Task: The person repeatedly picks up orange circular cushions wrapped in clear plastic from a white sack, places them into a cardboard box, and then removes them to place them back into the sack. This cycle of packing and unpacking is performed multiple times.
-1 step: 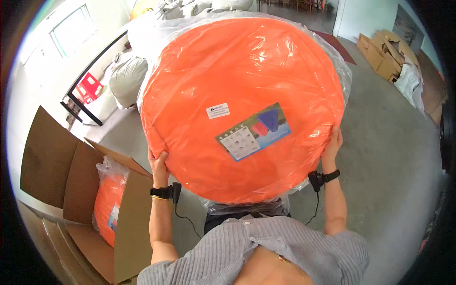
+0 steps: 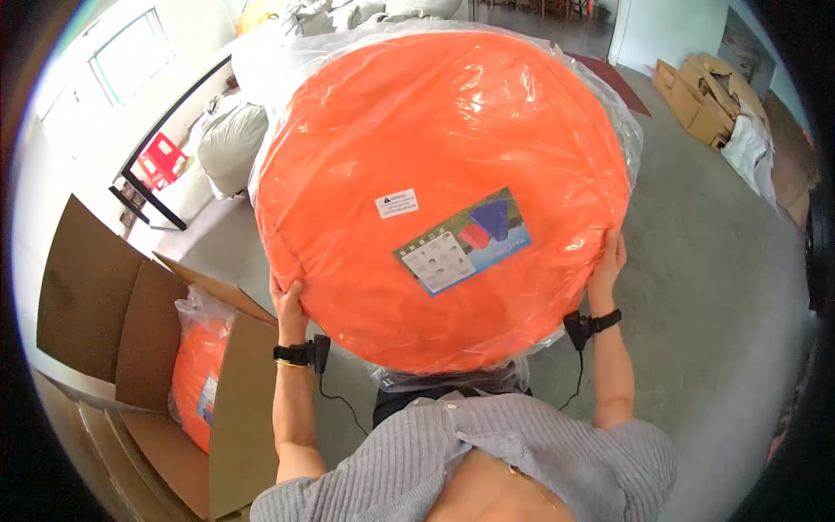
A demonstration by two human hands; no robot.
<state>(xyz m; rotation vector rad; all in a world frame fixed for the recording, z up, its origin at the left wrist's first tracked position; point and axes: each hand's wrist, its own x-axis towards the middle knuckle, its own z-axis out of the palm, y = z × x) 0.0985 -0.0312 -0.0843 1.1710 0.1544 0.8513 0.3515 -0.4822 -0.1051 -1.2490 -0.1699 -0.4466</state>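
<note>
Round orange bundle (image 2: 435,165) held before the grey shirt (image 2: 383,461) — a two-handed holding step, it seems.
The left hand (image 2: 289,300) grasps its lower-left edge, the right hand (image 2: 611,252) its right edge, through clear film (image 2: 633,143); the next move likely calls for an even grip — that film may slip.

Large round orange plastic-wrapped bundle (image 2: 452,165) blocks twelve o'clock; open brown cardboard box (image 2: 242,418) obstructs eight; grey floor (image 2: 696,296) offers passage at three
</note>
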